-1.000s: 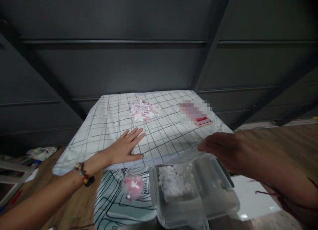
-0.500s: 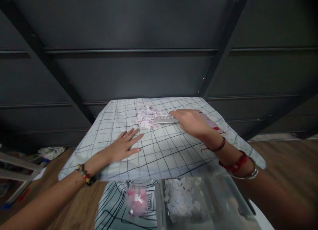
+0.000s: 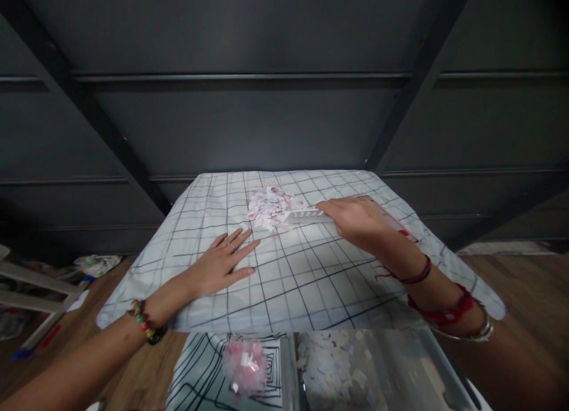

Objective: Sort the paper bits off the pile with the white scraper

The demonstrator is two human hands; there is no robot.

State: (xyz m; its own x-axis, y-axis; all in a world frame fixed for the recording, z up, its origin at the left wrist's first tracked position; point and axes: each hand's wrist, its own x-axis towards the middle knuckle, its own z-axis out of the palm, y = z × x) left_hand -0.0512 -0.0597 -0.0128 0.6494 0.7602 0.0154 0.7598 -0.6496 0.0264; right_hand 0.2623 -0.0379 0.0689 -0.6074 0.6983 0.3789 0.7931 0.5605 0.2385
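Observation:
A heap of small white and pink paper scraps [image 3: 271, 205] lies on the white checked cloth [image 3: 293, 281] toward the far side of the table. My right hand [image 3: 355, 221] is closed around a white slotted plastic strip [image 3: 306, 215], whose far end touches the heap's right edge. The exact kind of strip cannot be made out. My left hand [image 3: 222, 260] rests flat on the cloth, fingers spread, just in front of the heap and holding nothing. Partly hidden behind the right hand is a flat pinkish card or packet [image 3: 391, 218].
Below the table's near edge, a clear plastic bin [image 3: 400, 363] holds many white scraps. Beside it, a pink bundle in clear wrapping [image 3: 246, 366] sits on striped fabric [image 3: 200, 369]. A dark panelled wall [image 3: 267, 127] stands behind; a pale frame [image 3: 40, 298] is at left.
My right hand and the white strip have shifted slightly right, and the strip's end overlaps less of the heap. My left hand stays flat. The whole view has moved a little.

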